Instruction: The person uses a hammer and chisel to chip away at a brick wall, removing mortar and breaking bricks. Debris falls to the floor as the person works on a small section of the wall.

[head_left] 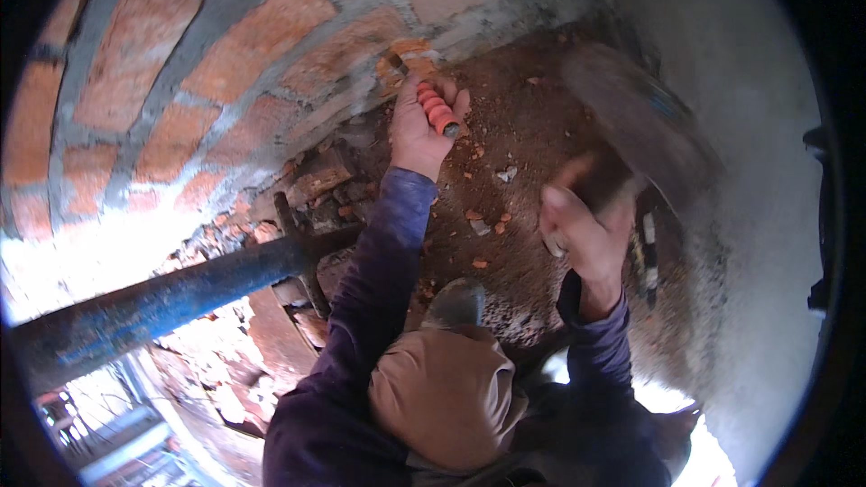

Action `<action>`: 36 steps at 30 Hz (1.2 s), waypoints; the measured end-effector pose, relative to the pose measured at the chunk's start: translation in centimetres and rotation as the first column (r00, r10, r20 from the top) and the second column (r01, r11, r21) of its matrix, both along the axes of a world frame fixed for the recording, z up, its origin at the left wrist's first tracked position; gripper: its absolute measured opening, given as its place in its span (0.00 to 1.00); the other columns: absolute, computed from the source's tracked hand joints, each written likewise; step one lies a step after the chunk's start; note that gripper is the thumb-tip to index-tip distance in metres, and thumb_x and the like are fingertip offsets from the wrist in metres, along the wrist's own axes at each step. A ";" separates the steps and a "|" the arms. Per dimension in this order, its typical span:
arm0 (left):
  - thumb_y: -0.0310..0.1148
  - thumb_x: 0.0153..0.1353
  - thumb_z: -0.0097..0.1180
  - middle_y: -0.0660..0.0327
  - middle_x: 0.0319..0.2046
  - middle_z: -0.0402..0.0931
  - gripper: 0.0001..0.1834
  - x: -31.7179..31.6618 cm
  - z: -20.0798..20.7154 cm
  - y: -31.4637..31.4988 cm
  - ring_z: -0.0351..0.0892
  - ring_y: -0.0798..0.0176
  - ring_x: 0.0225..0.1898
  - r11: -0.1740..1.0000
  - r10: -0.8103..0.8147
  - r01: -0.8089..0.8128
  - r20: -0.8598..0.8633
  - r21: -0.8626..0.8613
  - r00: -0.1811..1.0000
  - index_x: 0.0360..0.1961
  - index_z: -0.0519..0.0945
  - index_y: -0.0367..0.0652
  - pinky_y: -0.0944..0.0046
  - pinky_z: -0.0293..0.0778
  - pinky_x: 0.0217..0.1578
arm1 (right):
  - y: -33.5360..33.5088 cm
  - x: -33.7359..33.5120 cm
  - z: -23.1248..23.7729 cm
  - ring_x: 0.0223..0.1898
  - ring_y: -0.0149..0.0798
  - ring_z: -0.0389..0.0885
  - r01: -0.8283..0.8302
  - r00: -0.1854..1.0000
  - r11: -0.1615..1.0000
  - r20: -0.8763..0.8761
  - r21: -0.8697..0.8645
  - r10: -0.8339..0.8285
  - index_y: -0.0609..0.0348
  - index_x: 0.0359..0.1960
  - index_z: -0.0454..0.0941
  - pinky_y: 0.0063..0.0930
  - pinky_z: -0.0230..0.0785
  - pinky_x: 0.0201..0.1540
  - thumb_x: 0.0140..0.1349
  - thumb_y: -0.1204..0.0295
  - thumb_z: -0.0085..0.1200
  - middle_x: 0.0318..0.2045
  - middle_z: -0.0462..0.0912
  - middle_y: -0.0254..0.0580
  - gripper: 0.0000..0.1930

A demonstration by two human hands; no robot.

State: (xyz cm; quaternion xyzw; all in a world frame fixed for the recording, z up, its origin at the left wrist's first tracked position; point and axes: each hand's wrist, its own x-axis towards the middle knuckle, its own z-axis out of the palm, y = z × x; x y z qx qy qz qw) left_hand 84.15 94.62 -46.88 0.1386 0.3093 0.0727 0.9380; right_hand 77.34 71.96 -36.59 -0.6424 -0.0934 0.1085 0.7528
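Note:
A chisel with a red ribbed grip is in my left hand, whose fingers are closed round it. Its metal end points at the lower part of the brick wall, by a freshly exposed orange patch. My right hand, smeared by motion, curls below a long, broad grey-brown object. That object is strongly blurred, so its kind cannot be made out. It appears gripped by the right hand and stands to the right of the chisel, apart from it.
Brick chips lie scattered on the brown dirt floor. A grey wall rises at the right. At the left, a blue-black metal pipe crosses toward a heap of rubble. A black-and-white stick-like thing is by the right wrist.

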 end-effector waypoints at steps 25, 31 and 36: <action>0.40 0.59 0.55 0.67 0.17 0.63 0.13 0.5 0.1 -1.4 0.68 0.66 0.16 0.986 0.051 -0.037 -0.083 0.165 0.995 0.25 0.66 0.49 0.50 0.77 0.28 | 2.9 -0.2 -2.9 0.21 0.32 0.72 0.005 0.992 0.884 0.112 0.468 -0.065 0.59 0.29 0.69 0.28 0.67 0.26 0.56 0.70 0.53 0.25 0.75 0.44 0.07; 0.37 0.58 0.55 0.66 0.19 0.65 0.10 0.6 0.9 -1.0 0.66 0.66 0.17 0.982 0.022 -0.010 -0.062 0.187 0.998 0.26 0.68 0.48 0.55 0.77 0.28 | 5.9 -2.6 -10.6 0.18 0.32 0.72 -0.108 0.959 0.992 -0.271 -0.066 0.086 0.62 0.33 0.70 0.25 0.65 0.20 0.54 0.76 0.52 0.21 0.74 0.39 0.06; 0.36 0.58 0.54 0.65 0.19 0.66 0.09 0.2 0.6 -1.1 0.67 0.65 0.18 0.986 -0.007 0.018 -0.070 0.167 0.998 0.26 0.68 0.48 0.53 0.76 0.27 | 2.9 -1.7 -8.4 0.12 0.31 0.68 -0.080 0.938 0.995 -0.343 -0.065 0.054 0.63 0.34 0.70 0.23 0.63 0.17 0.55 0.74 0.53 0.15 0.71 0.36 0.08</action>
